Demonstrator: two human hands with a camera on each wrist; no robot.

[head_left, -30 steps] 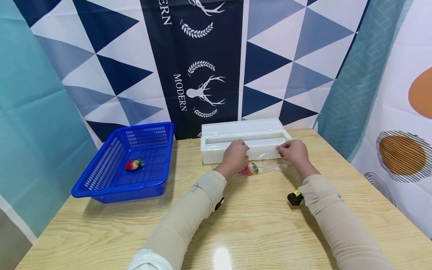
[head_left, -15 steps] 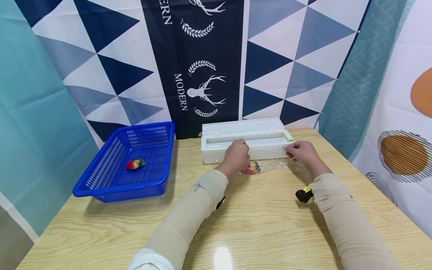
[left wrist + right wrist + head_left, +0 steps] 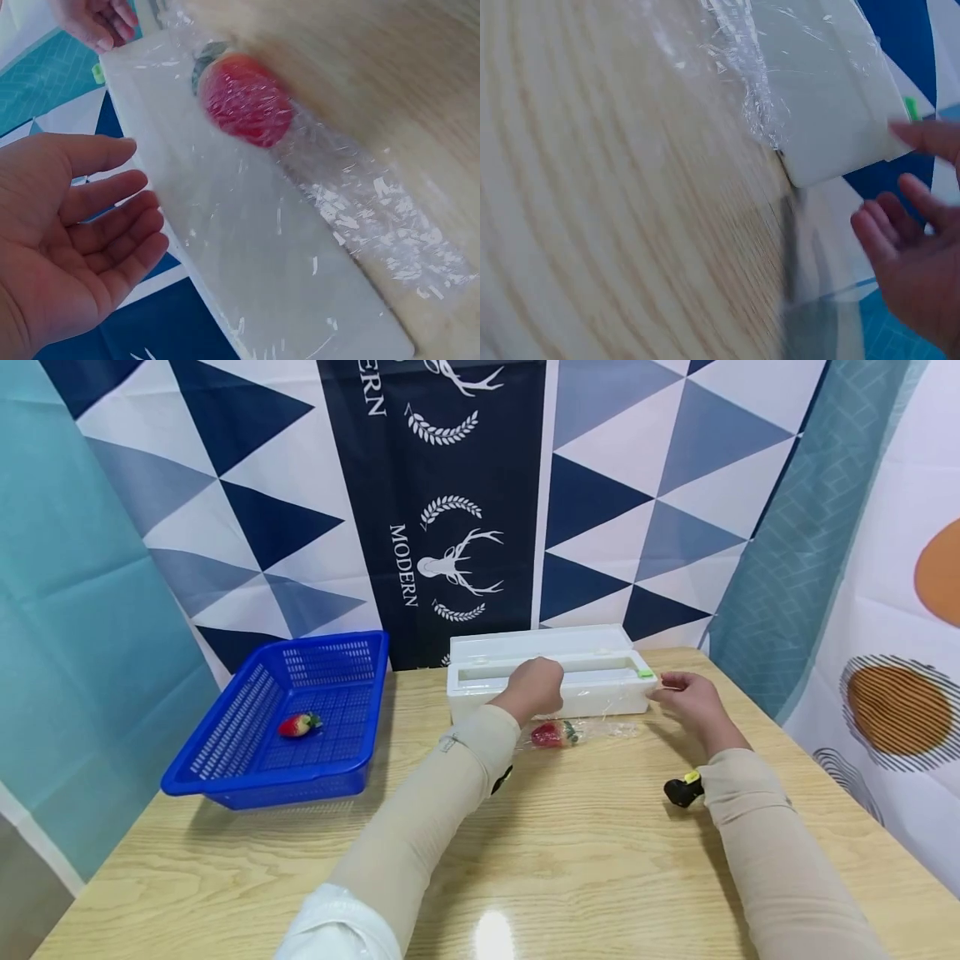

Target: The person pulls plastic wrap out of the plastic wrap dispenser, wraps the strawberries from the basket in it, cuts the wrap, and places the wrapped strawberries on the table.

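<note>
A long white cling film box (image 3: 600,700) stands at the back of the table with its lid raised and a green slider (image 3: 645,674) at its right end. Clear film (image 3: 360,202) hangs down its front and runs onto the table around a red strawberry (image 3: 551,734). My left hand (image 3: 537,685) is over the front of the box; the left wrist view shows this hand (image 3: 82,240) with loosely bent fingers and nothing between them. At the box's right end is my right hand (image 3: 692,702), its index finger (image 3: 922,136) by the corner near the slider, the other fingers loosely bent and holding nothing.
A blue plastic basket (image 3: 300,770) stands on the left of the table with a strawberry (image 3: 298,725) lying in it. Behind the box hangs a patterned cloth (image 3: 450,485). A black wrist camera (image 3: 684,790) sits under the right sleeve.
My right hand has moved right from the box's front to its right end. My left hand has lifted away from the wrapped strawberry, which now shows more fully.
</note>
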